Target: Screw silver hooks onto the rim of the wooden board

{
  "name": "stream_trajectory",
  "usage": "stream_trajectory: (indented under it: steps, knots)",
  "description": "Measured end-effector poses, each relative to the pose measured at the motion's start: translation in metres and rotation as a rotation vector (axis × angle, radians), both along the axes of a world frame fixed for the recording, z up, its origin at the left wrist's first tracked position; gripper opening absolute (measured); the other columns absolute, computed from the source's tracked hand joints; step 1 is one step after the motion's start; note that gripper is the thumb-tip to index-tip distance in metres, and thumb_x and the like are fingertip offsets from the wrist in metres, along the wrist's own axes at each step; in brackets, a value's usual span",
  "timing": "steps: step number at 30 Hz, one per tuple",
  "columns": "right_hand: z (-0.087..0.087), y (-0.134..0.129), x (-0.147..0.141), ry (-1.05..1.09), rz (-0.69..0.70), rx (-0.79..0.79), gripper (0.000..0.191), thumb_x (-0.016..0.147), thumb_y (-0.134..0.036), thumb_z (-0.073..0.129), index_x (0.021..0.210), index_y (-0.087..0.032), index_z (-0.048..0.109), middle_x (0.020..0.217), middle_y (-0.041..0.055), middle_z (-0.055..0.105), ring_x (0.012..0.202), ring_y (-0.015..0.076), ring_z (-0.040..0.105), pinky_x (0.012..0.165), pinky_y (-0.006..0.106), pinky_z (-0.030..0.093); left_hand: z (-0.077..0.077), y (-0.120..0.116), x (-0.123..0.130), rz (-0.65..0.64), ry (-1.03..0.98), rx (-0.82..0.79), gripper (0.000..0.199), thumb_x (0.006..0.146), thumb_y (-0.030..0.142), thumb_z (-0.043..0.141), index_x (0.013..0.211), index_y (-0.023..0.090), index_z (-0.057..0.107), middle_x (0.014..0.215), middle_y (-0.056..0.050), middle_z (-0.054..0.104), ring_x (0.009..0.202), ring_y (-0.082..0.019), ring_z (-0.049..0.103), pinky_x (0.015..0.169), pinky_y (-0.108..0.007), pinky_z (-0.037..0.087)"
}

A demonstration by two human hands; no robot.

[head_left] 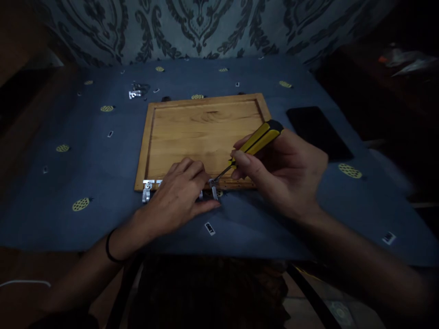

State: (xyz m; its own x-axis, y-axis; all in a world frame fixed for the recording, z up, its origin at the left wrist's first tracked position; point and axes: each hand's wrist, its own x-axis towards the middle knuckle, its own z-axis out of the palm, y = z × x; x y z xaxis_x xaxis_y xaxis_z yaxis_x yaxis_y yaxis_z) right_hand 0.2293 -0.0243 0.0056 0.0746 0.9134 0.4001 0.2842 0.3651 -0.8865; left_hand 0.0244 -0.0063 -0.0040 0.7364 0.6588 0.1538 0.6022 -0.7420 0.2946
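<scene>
Looking down from my head, I have the wooden board (185, 141) flat in the middle of the blue-covered tabletop (103, 173), its near edge towards me. The fingers of my right hand (291, 169) are closed round the yellow and black screwdriver (259, 139), which slants down to a metal clip (214, 189) on that edge. My left hand (181, 194) lies over the edge just beside it, fingers bent and thumb stretched out below; whether they pinch a clip or only press, I cannot tell. Another metal clip (147, 192) sits near the board's left corner. Beyond that corner lies a little heap of metal parts (135, 94), too small to sort by eye. To the right, well clear of the board, is a black slab (318, 132), perhaps a phone or tablet, partly behind my right hand. A patterned curtain (199, 23) hangs at the far side. My left hand covers the stretch of edge between the two clips, and my right hides the board's near right corner. The screwdriver's tip is hard to make out against the metal. Deep shadow swallows both sides, leaving a pale crumpled bundle (408, 59) at upper right unclear.
</scene>
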Motion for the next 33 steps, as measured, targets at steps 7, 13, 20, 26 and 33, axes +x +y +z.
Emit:
stream_trajectory:
  steps: [7,13,20,26,33]
  knots:
    - [-0.002,0.002,0.001,-0.015,0.045,0.001,0.034,0.085,-0.057,0.085,0.081,-0.028,0.067,0.076,-0.0006,0.064,0.062,0.0165,0.061,0.055,0.033,0.051,0.001,0.000,0.000,-0.003,0.009,-0.001,0.037,0.093,0.047,0.082,0.106,0.014,0.070,0.108,-0.009,0.068,0.105,-0.029,0.060,0.091,-0.046,0.054]
    - [-0.004,0.003,0.003,-0.110,0.033,0.083,0.037,0.085,-0.056,0.084,0.074,-0.027,0.064,0.071,-0.0003,0.062,0.064,0.0178,0.059,0.061,0.035,0.051,-0.002,-0.001,-0.001,0.001,-0.007,0.014,0.034,0.094,0.046,0.080,0.106,0.015,0.069,0.109,-0.009,0.068,0.107,-0.030,0.060,0.091,-0.045,0.054]
    - [0.007,0.007,0.005,-0.003,0.177,-0.018,0.034,0.077,-0.050,0.093,0.078,-0.025,0.070,0.076,-0.0007,0.068,0.069,0.0164,0.065,0.062,0.032,0.053,0.000,0.000,-0.001,0.001,0.008,-0.033,0.043,0.091,0.044,0.084,0.117,0.013,0.071,0.112,-0.010,0.068,0.111,-0.031,0.060,0.095,-0.047,0.054]
    - [0.014,0.009,0.011,-0.015,0.262,-0.065,0.029,0.081,-0.053,0.089,0.091,-0.026,0.081,0.091,0.0018,0.079,0.067,0.0152,0.067,0.066,0.032,0.059,-0.001,0.000,-0.001,-0.010,-0.011,-0.022,0.041,0.092,0.045,0.082,0.113,0.011,0.072,0.112,-0.011,0.068,0.110,-0.031,0.060,0.096,-0.049,0.054]
    - [0.012,0.010,0.008,-0.043,0.251,-0.015,0.027,0.082,-0.051,0.089,0.082,-0.026,0.079,0.074,-0.0004,0.071,0.063,0.0152,0.064,0.061,0.031,0.053,-0.001,0.000,-0.001,-0.017,-0.008,-0.015,0.042,0.092,0.044,0.082,0.117,0.011,0.071,0.111,-0.010,0.067,0.110,-0.031,0.060,0.093,-0.047,0.054]
